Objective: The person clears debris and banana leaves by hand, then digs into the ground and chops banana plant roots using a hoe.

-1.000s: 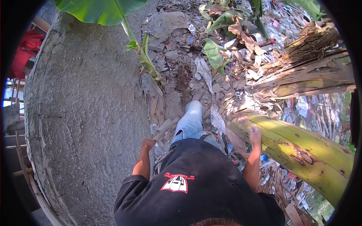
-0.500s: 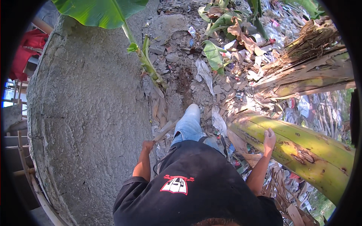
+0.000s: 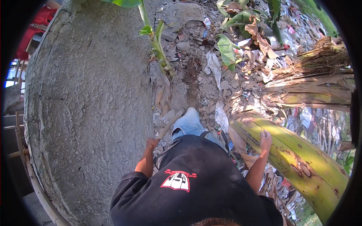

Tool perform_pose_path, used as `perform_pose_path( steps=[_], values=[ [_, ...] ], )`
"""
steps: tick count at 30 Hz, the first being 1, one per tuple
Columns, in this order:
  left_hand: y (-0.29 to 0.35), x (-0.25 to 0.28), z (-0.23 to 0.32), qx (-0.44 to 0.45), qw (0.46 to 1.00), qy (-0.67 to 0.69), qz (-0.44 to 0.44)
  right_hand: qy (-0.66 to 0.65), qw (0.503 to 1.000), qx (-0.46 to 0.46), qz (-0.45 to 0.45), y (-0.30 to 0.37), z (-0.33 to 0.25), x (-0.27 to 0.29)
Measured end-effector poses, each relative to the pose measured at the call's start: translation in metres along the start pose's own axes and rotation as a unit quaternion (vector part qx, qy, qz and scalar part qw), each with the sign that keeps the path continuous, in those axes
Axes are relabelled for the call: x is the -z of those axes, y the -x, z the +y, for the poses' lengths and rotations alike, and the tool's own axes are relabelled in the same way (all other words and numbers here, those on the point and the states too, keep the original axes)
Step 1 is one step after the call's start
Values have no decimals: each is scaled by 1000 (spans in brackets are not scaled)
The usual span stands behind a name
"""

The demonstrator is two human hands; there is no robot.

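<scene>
My left hand (image 3: pixel 152 143) is closed round a wooden handle (image 3: pixel 169 125) that slants up and away beside my blue-jeans knee. What its far end carries I cannot make out among the debris. My right hand (image 3: pixel 266 141) is at the thick yellow-green banana trunk (image 3: pixel 298 156) on the right, its fingers partly bent against the near side and holding nothing that I can see. A young banana shoot (image 3: pixel 160 52) with a cut-looking stub stands ahead, beside the rough concrete wall (image 3: pixel 94 101).
The wall rises along my left side. Ahead lies a narrow strip of rubble and soil (image 3: pixel 192 83), with litter and dry leaves. An older, brown-sheathed banana trunk (image 3: pixel 309 88) stands farther right. Bamboo poles (image 3: pixel 39 192) and red cloth (image 3: pixel 28 43) show beyond the wall.
The ground, shoot and trunks have shifted down and slightly right in the picture. My left hand keeps the handle and my right hand stays at the trunk.
</scene>
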State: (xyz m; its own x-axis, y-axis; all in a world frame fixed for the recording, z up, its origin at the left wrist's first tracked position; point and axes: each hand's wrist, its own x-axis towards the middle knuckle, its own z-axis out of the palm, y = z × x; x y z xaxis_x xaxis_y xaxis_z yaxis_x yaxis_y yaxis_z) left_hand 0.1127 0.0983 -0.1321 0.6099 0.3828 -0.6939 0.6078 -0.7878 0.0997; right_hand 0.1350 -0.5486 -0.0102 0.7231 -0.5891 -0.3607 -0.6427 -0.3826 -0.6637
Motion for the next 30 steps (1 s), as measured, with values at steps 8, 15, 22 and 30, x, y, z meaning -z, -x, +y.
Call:
perform_pose_path(
  steps=[8, 15, 22, 30],
  values=[
    [8, -10, -13, 44, 999, 15, 4, 12, 998, 30, -60, -27, -31, -23],
    [23, -11, -1, 73, 996, 48, 0, -28, 996, 22, -79, -73, 50, -53],
    [29, 14, 24, 54, 997, 56, 13, 51, 984, 158, -68, -102, 112, -101],
    [18, 37, 41, 40, 994, 87, 43, -65, 977, 27, -200, -58, 10, -96]
  ],
)
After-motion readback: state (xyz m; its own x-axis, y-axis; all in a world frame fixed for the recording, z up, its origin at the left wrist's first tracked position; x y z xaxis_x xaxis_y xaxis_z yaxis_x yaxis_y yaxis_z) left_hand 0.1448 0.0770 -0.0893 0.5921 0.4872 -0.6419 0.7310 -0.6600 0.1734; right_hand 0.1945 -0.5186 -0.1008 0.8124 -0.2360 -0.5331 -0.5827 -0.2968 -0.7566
